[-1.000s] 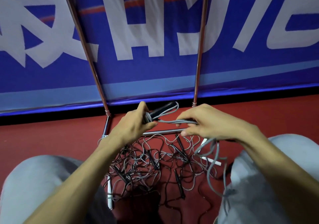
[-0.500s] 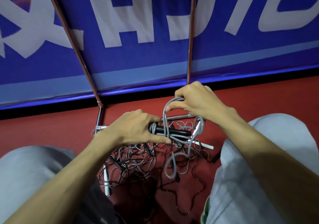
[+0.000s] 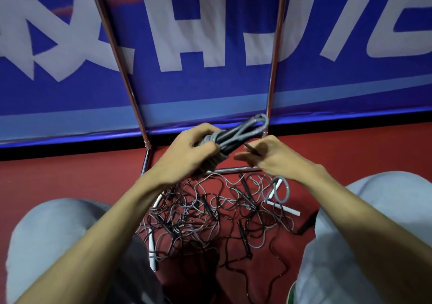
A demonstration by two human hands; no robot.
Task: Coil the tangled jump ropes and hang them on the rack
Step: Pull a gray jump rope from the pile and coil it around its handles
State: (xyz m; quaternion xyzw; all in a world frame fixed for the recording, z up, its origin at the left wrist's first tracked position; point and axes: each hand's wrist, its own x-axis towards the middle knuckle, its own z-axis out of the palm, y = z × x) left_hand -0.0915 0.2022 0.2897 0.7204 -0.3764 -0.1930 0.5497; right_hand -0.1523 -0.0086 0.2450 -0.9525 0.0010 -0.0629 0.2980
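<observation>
Down at the bottom edge, two knees in pale grey trousers (image 3: 58,245) frame the view, with bare forearms reaching forward between them. Just past the knees, a tangle of jump ropes (image 3: 210,214) lies spread on the red floor (image 3: 70,175): thin dark and grey cords, with white handles (image 3: 284,209) among them. Above the tangle, the left hand (image 3: 187,154) grips a coiled grey rope bundle (image 3: 236,135), fingers wrapped round its middle, its looped end pointing up and to the right. Just beside it, the right hand (image 3: 268,156) pinches a thin dark piece (image 3: 251,148); it is too blurred to tell whether this is cord or handle. A grey loop (image 3: 281,191) hangs below that hand. Beyond the hands stands the chrome rack (image 3: 233,170), its low bar on the floor and two uprights rising in front of a blue banner (image 3: 210,88) with large white characters.
</observation>
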